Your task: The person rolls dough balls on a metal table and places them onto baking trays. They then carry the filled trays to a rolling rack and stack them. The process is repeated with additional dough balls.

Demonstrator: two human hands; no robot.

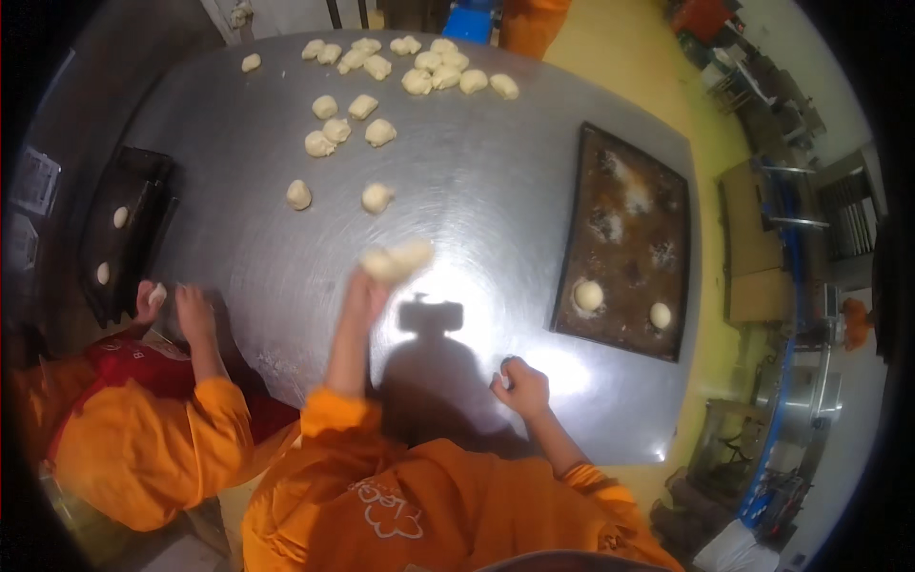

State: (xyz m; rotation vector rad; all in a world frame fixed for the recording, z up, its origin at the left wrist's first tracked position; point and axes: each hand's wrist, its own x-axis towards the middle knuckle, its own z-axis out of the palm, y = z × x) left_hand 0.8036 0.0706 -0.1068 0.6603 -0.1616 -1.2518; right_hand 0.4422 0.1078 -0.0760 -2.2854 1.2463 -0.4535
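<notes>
A blurred double lump of pale dough [397, 262] is at the fingers of my left hand [366, 293], over the middle of the steel worktable [465, 171]. My right hand [527, 387] is near the table's front edge with its fingers curled in. Whether anything small is inside those fingers I cannot tell. Beyond my left hand sit a round dough piece [377, 198] and another dough piece [299, 194]. To the right lies a dark baking tray [622, 247] with floury patches. It carries a dough ball [589, 295] and a second dough ball [660, 315] at its near end.
Several dough lumps [436, 68] are spread along the far side. At left, a co-worker's hands [194, 314] hold or touch a small dough piece [158, 294]. Beside them stand dark stacked trays [129, 236] bearing two dough balls. A person in orange [532, 25] stands beyond the far edge.
</notes>
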